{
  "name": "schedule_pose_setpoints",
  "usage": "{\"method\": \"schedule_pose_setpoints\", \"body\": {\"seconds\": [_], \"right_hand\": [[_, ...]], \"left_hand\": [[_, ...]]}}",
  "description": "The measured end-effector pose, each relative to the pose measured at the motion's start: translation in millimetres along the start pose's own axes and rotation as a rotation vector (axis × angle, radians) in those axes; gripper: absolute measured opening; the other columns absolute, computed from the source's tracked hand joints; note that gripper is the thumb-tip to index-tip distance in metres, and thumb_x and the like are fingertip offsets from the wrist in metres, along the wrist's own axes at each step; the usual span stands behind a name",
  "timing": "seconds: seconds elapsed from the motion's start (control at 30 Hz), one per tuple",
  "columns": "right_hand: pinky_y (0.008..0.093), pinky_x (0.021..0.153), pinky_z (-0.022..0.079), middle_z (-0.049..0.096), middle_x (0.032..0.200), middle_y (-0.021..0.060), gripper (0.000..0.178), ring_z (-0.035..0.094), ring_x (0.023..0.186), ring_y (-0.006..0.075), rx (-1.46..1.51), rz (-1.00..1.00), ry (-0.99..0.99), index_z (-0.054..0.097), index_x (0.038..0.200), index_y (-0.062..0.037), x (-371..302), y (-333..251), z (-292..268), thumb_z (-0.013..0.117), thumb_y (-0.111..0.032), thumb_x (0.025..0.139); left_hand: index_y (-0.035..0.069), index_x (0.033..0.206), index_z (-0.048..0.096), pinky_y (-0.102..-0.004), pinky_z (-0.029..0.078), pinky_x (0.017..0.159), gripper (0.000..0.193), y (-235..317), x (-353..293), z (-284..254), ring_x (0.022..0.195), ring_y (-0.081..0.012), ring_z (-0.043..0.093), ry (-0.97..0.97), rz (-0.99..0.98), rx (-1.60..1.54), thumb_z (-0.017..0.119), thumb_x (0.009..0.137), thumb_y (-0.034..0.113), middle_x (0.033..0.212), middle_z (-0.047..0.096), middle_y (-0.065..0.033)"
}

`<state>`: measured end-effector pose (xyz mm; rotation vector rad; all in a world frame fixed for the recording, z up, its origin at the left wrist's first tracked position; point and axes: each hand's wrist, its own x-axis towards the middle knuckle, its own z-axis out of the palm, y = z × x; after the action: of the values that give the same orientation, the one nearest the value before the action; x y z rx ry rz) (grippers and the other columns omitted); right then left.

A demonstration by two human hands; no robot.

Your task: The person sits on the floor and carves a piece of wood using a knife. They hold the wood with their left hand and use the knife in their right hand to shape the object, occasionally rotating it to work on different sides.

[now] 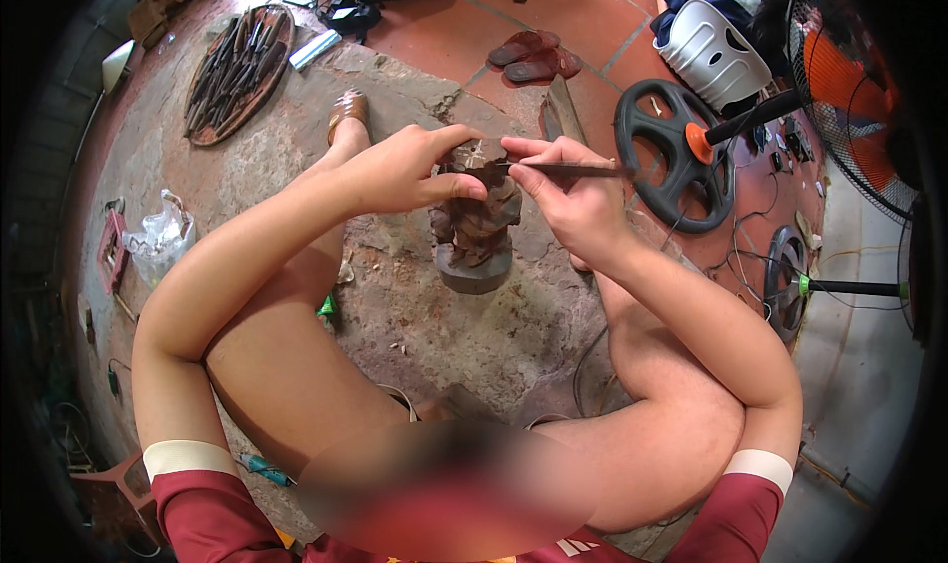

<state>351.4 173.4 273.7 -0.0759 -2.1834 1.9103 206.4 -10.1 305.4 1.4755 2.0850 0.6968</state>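
A dark brown wood carving (pixel 478 215) with an uneven, cut surface stands upright on its grey, flat-sided base (pixel 474 271) on the ground between my legs. My left hand (pixel 427 171) grips its upper part, with the thumb on the near side and fingers across the top. From the right, my right hand (pixel 578 196) pinches a slim dark carving chisel (pixel 581 170), held nearly level. The chisel's tip points left and meets the carving near its top, close to my left thumb. Pale marks show on the carving's top; its far side is hidden.
A round tray (pixel 279 61) of several dark chisels lies at the far left. Brown sandals (pixel 533 57) rest on the tiles ahead. Right of me stand an orange-bladed fan (pixel 851 94), its black round base (pixel 675 156) and loose cables. A clear plastic bag (pixel 163 237) lies left.
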Motion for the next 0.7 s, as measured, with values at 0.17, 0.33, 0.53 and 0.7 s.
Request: {"method": "schedule_pose_setpoints", "body": {"seconds": [0.17,0.33,0.53,0.7], "right_hand": [[0.0292,0.085,0.051,0.067,0.115,0.0135,0.011,0.063,0.095,0.0128,0.025,0.073,-0.030,0.062,0.087,-0.0003,2,-6,-7,0.069,-0.008,0.088],[0.0324,0.090,0.050,0.064,0.119,0.0162,0.012,0.061,0.104,0.0167,0.036,-0.004,-0.083,0.061,0.085,-0.0003,1,-11,-10,0.069,-0.008,0.088],[0.0346,0.094,0.049,0.063,0.121,0.0171,0.011,0.060,0.110,0.0192,-0.020,0.029,-0.110,0.060,0.085,0.0004,0,-17,-11,0.069,-0.007,0.088],[0.0337,0.090,0.050,0.063,0.121,0.0172,0.011,0.062,0.104,0.0178,-0.014,0.017,-0.102,0.059,0.085,0.0000,-3,-11,-12,0.067,-0.006,0.089]], "left_hand": [[0.001,0.124,0.053,-0.0411,0.052,0.071,0.061,-4,0,1,0.082,-0.0392,0.067,0.036,0.054,-0.039,0.070,0.085,0.046,0.087,0.068,-0.0236],[0.006,0.126,0.055,-0.0392,0.049,0.070,0.062,1,0,2,0.081,-0.0344,0.069,-0.024,0.031,-0.041,0.070,0.084,0.050,0.088,0.070,-0.0194],[0.005,0.124,0.056,-0.0392,0.052,0.070,0.057,-5,-1,6,0.082,-0.0355,0.069,-0.019,0.085,-0.063,0.071,0.084,0.043,0.093,0.070,-0.0206],[0.004,0.123,0.056,-0.0390,0.053,0.072,0.056,-4,2,6,0.085,-0.0355,0.069,-0.043,0.061,-0.064,0.072,0.085,0.041,0.094,0.070,-0.0208]]}}
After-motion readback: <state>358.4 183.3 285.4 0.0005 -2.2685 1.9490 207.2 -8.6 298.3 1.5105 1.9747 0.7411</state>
